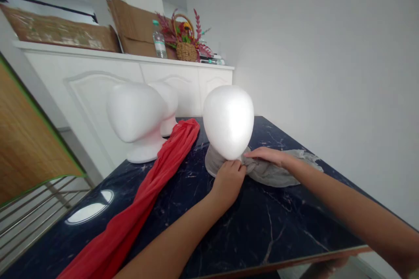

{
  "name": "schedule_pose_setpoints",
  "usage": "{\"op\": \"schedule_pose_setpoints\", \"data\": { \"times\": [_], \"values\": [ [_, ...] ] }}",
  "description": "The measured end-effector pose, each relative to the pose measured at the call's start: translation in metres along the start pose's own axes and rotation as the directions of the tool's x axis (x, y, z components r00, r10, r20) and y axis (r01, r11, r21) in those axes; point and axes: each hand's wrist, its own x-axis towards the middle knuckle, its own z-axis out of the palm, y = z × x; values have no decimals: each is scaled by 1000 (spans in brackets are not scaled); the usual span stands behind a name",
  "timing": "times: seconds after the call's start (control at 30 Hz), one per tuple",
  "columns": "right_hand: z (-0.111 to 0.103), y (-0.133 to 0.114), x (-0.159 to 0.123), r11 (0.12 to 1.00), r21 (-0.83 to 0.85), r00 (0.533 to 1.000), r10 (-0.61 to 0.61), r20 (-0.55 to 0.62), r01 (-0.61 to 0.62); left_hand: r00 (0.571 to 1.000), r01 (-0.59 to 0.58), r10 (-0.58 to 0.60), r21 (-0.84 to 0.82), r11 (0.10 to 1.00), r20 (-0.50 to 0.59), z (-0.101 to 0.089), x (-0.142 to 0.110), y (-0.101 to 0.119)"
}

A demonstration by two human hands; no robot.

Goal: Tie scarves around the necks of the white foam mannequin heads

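Observation:
A smooth white mannequin head (228,120) stands upright on the dark table, and a thin grey scarf (271,174) goes around its neck. Below the chin, my left hand (230,179) is closed, its curled fingers gripping the scarf at the front of the neck. My right hand (266,155) rests on the scarf just right of the neck, fingers stretched out and fingertips touching the twisted part. The scarf's loose end trails to the right, under my right forearm. My right thumb is hidden.
A long red scarf (147,200) runs down the dark marbled table (258,231) on the left. Beside it stand a white head (134,111) and another head (168,100) behind. A white cabinet holds a bottle (159,43), flower basket (186,51) and cardboard (139,24). Left is a metal rack (39,200).

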Motion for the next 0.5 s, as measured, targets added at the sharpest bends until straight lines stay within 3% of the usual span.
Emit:
{"op": "schedule_pose_setpoints", "data": {
  "times": [0.07,0.17,0.37,0.43,0.5],
  "values": [
    [8,2,-1,995,93,1000,24,-14,-22,1000,-9,9,-1,1000,7,-1,0,0],
    [11,1,11,995,94,991,56,-121,-44,1000,1,-1,-4,1000,17,-2,2,-1],
    [-13,-1,51,999,-7,902,28,-430,-34,999,16,-15,-17,1000,33,-6,3,0],
    [-19,3,57,998,-43,879,14,-477,-39,999,22,-22,-20,1000,29,-5,2,-1],
    [-21,9,56,996,-79,888,3,-459,-44,1000,24,-23,-32,999,17,-4,1,-1]
  ]
}}
